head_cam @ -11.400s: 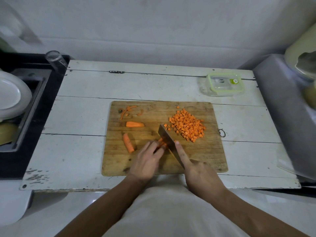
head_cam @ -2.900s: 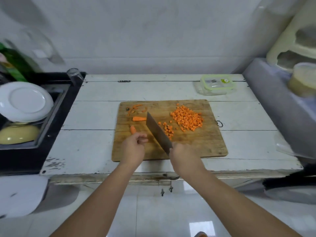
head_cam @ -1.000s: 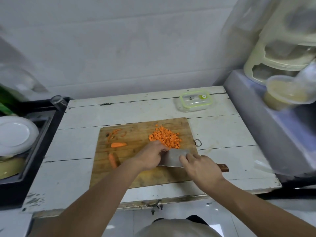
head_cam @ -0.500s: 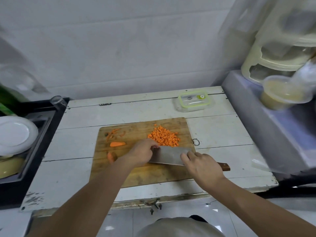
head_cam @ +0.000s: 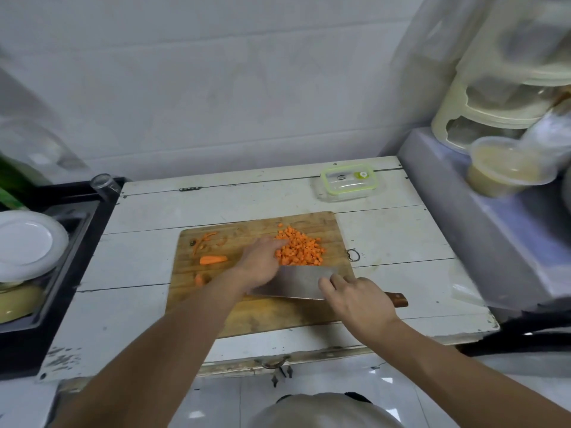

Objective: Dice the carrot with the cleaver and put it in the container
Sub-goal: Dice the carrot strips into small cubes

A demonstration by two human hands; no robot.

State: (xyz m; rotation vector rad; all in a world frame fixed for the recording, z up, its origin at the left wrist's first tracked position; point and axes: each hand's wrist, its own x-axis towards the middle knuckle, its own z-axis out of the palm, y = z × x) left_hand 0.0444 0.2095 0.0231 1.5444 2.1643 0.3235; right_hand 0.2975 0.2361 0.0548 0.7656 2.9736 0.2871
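Observation:
A pile of diced carrot (head_cam: 301,250) lies on the far right part of the wooden cutting board (head_cam: 278,318). My left hand (head_cam: 262,264) rests against the pile's left side, fingers cupped against the dice. My right hand (head_cam: 358,299) grips the cleaver (head_cam: 296,281) at its wooden handle, fingers reaching onto the blade. The blade lies nearly flat on the board, its edge against the pile's near side. Two uncut carrot pieces (head_cam: 213,259) and some peel scraps (head_cam: 204,239) lie on the board's left part. The clear container (head_cam: 349,183), with its green-rimmed lid on, stands at the table's far right.
A black sink (head_cam: 61,273) on the left holds a white plate (head_cam: 24,242) and a yellow bowl; a glass (head_cam: 105,183) stands at its corner. A grey appliance (head_cam: 494,242) with a plastic tub (head_cam: 506,168) borders the table's right side. The table's front edge is near my body.
My left hand has slid from the blade's left end up to the pile of dice. The cleaver has stayed flat and edged a little closer to the pile.

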